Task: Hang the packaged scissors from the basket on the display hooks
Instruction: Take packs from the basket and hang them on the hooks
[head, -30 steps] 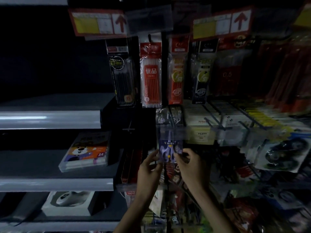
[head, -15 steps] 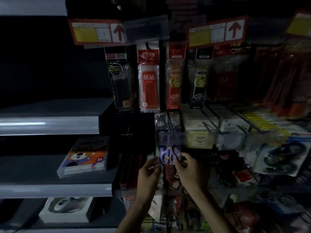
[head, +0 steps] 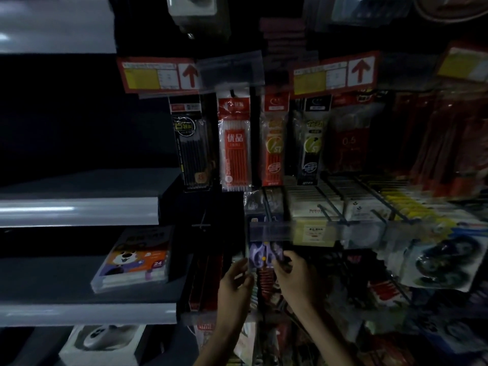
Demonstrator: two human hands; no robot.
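Observation:
A purple packaged pair of scissors (head: 264, 257) hangs at the front of a display hook (head: 272, 207), just below a clear price strip (head: 269, 231). My right hand (head: 295, 281) pinches the package's right edge with thumb and fingers. My left hand (head: 233, 289) is at the package's left edge, fingers loosely spread and touching it. More scissors packs sit further back on the same hook. The basket is not in view.
Pen refill packs (head: 233, 143) hang above. Hooks with boxed goods (head: 335, 207) and tape packs (head: 446, 260) crowd the right. Grey shelves (head: 79, 211) stand at the left, one bearing a crayon box (head: 134, 260). The scene is dim.
The camera has tilted upward, so the display sits lower in view. Both hands stay at the purple package; the left hand's fingers have loosened at its edge.

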